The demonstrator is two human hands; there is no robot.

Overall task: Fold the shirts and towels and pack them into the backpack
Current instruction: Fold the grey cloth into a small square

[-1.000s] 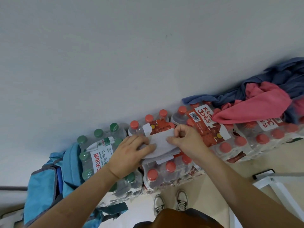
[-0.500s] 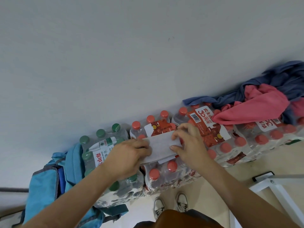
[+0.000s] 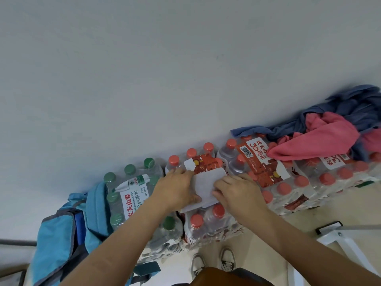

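Note:
A small pale grey folded cloth (image 3: 205, 185) lies on top of a shrink-wrapped pack of red-capped water bottles (image 3: 208, 221). My left hand (image 3: 175, 189) presses on its left edge and my right hand (image 3: 237, 191) holds its right edge, fingers curled on the fabric. A blue backpack (image 3: 61, 240) leans against the bottle packs at the lower left. A heap of unfolded pink cloth (image 3: 317, 141) and blue-grey cloth (image 3: 350, 108) rests on the bottle packs at the far right.
A pack of green-capped bottles (image 3: 132, 195) stands between the backpack and my hands. More red-capped packs (image 3: 288, 178) run along the pale wall (image 3: 165, 69) to the right. A white metal frame (image 3: 348, 244) stands on the floor at lower right, near my shoes (image 3: 214, 263).
Both hands have drawn closer together over the grey cloth, which now looks narrower. The view has shifted slightly; the backpack and cloth heap have stayed put.

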